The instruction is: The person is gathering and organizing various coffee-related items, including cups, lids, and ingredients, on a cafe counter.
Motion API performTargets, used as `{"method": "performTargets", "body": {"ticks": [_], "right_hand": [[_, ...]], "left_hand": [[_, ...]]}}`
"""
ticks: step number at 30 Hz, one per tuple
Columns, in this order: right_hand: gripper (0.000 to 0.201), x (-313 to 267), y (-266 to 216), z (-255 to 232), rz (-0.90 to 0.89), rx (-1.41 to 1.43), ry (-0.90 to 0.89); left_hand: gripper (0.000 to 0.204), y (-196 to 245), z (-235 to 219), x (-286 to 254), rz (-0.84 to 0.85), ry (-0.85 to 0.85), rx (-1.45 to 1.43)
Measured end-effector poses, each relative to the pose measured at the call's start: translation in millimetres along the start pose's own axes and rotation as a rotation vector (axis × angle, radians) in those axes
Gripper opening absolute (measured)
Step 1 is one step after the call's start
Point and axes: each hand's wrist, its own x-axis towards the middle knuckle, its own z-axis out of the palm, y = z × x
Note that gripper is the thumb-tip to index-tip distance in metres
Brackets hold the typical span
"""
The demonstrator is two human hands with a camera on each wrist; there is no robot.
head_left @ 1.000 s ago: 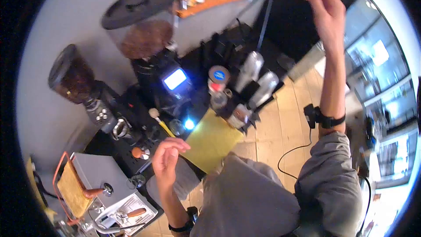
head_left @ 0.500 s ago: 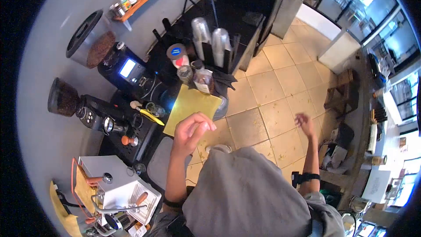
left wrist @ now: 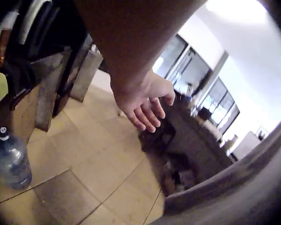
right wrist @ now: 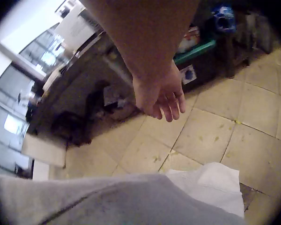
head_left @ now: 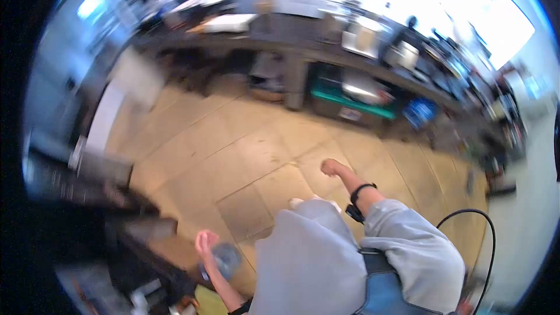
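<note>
Over the tiled floor (head_left: 245,157) both hands hang apart in mid-air and hold nothing. My left hand (head_left: 206,241) is at the lower left of the head view, near a large clear plastic bottle (head_left: 226,259) that stands on the floor. In the left wrist view the fingers of the left hand (left wrist: 143,103) hang loosely, well away from the bottle (left wrist: 13,161). Farther forward, my right hand (head_left: 331,167) is out in front of the body. The right wrist view shows the right hand (right wrist: 161,96) with its fingers relaxed and slightly bent.
A long counter (head_left: 274,32) crowded with blurred items runs along the far side. Beneath it stands a dark bin with a green rim (head_left: 350,102), with a blue package (head_left: 420,111) beside it. A yellow-green sheet (head_left: 210,300) shows at the lower left edge.
The head view has swung right, from the coffee grinders and machine to the floor and far counter. The right hand has come down from its raised position. Both hands stay unloaded.
</note>
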Motion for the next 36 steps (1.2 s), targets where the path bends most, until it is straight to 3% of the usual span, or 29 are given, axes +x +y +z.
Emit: {"method": "performTargets", "body": {"ticks": [1,2,3,4,5,6,7,8,10,11,13,15,17,20,21,22,24,26,28,30,31,33,36], "right_hand": [[0.031,10,14,-5,0.023,-0.077,-0.008],[0.031,-9,10,-2,0.046,0.043,0.149],[0.031,-72,41,17,0.173,0.229,0.37],[0.031,-84,18,-6,0.208,0.256,0.392],[0.031,-112,27,-14,0.211,0.335,0.426],[0.031,-140,45,-5,0.214,0.411,0.465],[0.031,-155,50,6,0.273,0.349,0.458],[0.031,-175,68,33,0.317,0.285,0.447],[0.034,-247,95,79,0.386,0.454,0.539],[0.038,-281,96,96,0.521,0.575,0.535],[0.039,-317,128,159,0.628,0.69,0.62],[0.035,-335,150,229,0.765,0.823,0.55],[0.017,-345,156,277,0.821,1.17,0.529],[0.017,-345,162,332,0.8,1.442,0.49],[0.019,-343,178,349,0.772,1.517,0.423],[0.019,-343,181,340,0.757,1.536,0.432],[0.022,-355,191,324,0.864,1.563,0.329],[0.022,-362,221,319,0.786,1.642,0.422],[0.023,-364,254,316,0.718,1.726,0.497],[0.021,-372,308,306,0.731,1.632,0.699],[0.021,-381,325,298,0.733,1.64,0.698],[0.021,-408,357,277,0.747,1.62,0.864],[0.018,-427,404,258,0.755,1.617,0.859]], "left_hand": [[0.022,-28,-3,5,-0.065,-0.037,0.036],[0.023,-61,-19,10,-0.153,-0.098,0.072],[0.024,-90,-7,53,-0.231,-0.29,0.148],[0.025,-109,-11,90,-0.286,-0.376,0.215],[0.025,-138,10,117,-0.35,-0.503,0.298],[0.026,-158,28,132,-0.578,-0.651,0.364],[0.026,-162,29,146,-0.799,-0.756,0.414],[0.026,-163,38,148,-0.787,-0.791,0.422],[0.028,-172,63,137,-0.879,-0.957,0.784],[0.028,-176,78,134,-0.866,-0.974,0.787],[0.031,-180,116,149,-0.77,-1.007,0.856],[0.033,-204,153,175,-0.591,-1.016,0.888],[0.03,-181,222,175,-0.391,-1.107,0.935],[0.028,-149,325,165,-0.299,-1.081,0.961],[0.029,-139,356,155,-0.124,-1.211,1.011],[0.03,-128,386,150,0.06,-1.336,1.058],[0.031,-110,441,121,0.128,-1.391,1.024],[0.033,-107,491,90,0.189,-1.446,0.992],[0.035,-111,534,64,-0.056,-1.44,1.087],[0.037,-119,582,37,-0.095,-1.462,1.212],[0.038,-120,605,25,-0.14,-1.472,1.318],[0.037,-117,645,3,-0.091,-1.535,1.317],[0.035,-100,691,-20,-0.047,-1.575,1.199]]}}
